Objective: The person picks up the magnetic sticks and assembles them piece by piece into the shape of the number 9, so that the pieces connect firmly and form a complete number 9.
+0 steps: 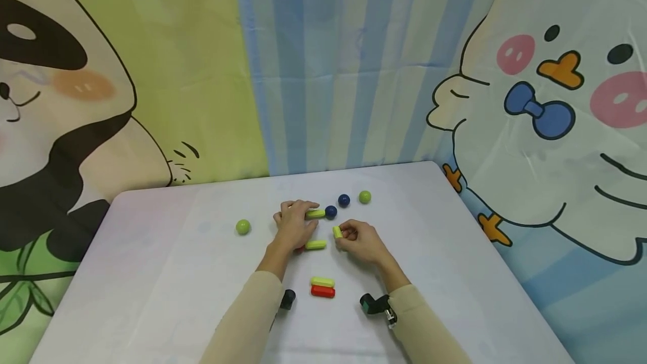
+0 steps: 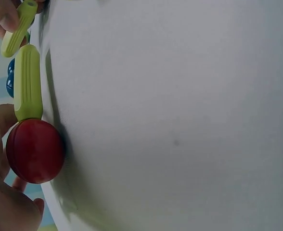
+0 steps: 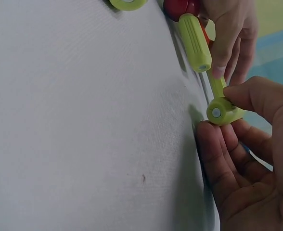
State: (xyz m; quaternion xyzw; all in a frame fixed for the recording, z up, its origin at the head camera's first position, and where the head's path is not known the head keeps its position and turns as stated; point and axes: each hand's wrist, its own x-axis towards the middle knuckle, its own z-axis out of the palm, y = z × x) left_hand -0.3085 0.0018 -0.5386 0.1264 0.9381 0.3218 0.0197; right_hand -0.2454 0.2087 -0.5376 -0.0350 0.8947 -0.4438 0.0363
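My right hand (image 1: pixel 363 241) pinches a yellow-green magnetic rod (image 3: pixel 223 111) between thumb and fingers; a round metal disc shows at its end. Opposite it, my left hand (image 1: pixel 295 223) holds another yellow-green rod (image 1: pixel 315 214), thumb on the near side and fingers on the far side. This rod's right end meets a dark blue ball (image 1: pixel 331 212). A red part beside it is mostly hidden by the left hand. Nearer me, a third yellow-green rod (image 1: pixel 315 245) joins a red ball (image 2: pixel 35 151), which sits close under the left hand.
On the white table (image 1: pixel 177 274), a yellow-green rod (image 1: pixel 322 282) and a red rod (image 1: pixel 323 291) lie side by side between the forearms. A green ball (image 1: pixel 243 227) stands left; another blue ball (image 1: pixel 343 200) and green ball (image 1: pixel 365 197) stand farther back. Printed curtains (image 1: pixel 333 72) hang behind.
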